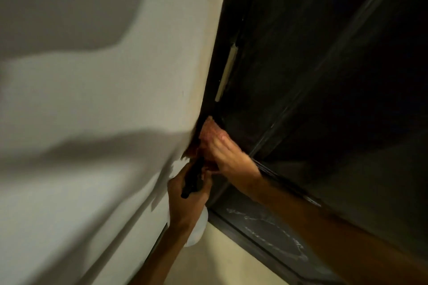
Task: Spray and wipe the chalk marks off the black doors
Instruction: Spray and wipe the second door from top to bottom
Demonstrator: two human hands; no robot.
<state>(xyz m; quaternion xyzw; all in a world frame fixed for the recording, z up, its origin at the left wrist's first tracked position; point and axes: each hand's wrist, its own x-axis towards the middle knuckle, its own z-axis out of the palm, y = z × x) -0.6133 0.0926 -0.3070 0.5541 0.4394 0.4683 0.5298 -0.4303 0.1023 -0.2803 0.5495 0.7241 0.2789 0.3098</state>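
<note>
My right hand (228,152) presses an orange-red cloth (207,133) flat against the left edge of the black door (289,65), fingers stretched out. Just below it, my left hand (185,201) grips a spray bottle (196,227) by its black trigger head (192,178); the white bottle body hangs under my wrist. White chalk scribbles (273,233) show on the lower part of the door, under my right forearm. The picture is blurred by motion.
A pale wall (104,99) fills the left half, meeting the dark door frame (220,65). A light strip like a latch plate (225,74) sits on the door's edge. A cream floor (220,261) lies at the bottom.
</note>
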